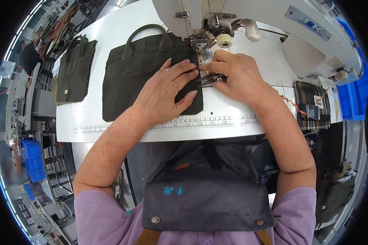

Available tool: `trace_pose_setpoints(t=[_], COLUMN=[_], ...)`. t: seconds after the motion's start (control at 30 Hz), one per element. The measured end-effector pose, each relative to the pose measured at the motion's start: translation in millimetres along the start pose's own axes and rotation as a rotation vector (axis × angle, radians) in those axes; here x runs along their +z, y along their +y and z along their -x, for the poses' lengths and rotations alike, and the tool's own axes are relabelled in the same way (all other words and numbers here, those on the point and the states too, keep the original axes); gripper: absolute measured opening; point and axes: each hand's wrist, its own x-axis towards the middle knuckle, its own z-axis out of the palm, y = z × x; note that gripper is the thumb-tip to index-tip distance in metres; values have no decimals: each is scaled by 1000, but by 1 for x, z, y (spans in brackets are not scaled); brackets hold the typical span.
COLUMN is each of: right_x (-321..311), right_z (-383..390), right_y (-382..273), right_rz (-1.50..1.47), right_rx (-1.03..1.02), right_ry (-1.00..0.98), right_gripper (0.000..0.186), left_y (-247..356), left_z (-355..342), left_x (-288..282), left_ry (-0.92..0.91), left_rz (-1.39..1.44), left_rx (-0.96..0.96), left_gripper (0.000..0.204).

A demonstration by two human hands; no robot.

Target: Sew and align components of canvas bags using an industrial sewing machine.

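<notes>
A dark olive fabric bag (133,87) with handles lies flat on the white sewing table, its upper right corner beside the presser foot (203,54) of the sewing machine (306,26). My left hand (161,92) rests on the bag, fingers spread, fingertips near its right edge. My right hand (237,76) is closed around small metal thread snips (211,79), whose blades point left over the bag's right edge. Its forefinger reaches to that edge just below the presser foot, beside my left fingertips.
Another olive bag piece (73,72) lies left; a printed ruler (94,128) runs along the table's front. Plaid fabric (310,104) is at right, with blue bins (349,102) beyond. More machines and a blurred co-worker (13,161) are at far left.
</notes>
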Motion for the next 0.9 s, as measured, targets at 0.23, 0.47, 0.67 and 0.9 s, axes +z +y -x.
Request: trace_pose_setpoints(t=[0.23, 0.47, 0.67, 0.9], right_x=[5, 4, -17, -42], right_z=[-3, -2, 9, 60], right_y=[-3, 0, 2, -19], right_rz=[64, 159, 173, 85], right_rx=[59, 89, 171, 148], right_ry=[-36, -27, 1, 257], right_gripper=[49, 38, 43, 34], left_y=[-13, -34, -32, -28], left_z=[-10, -23, -29, -25], left_x=[3, 5, 6, -8], left_ry=[37, 64, 63, 17], left_rz=[2, -54, -95, -119], left_rx=[8, 40, 60, 76], left_gripper=[44, 37, 38, 51])
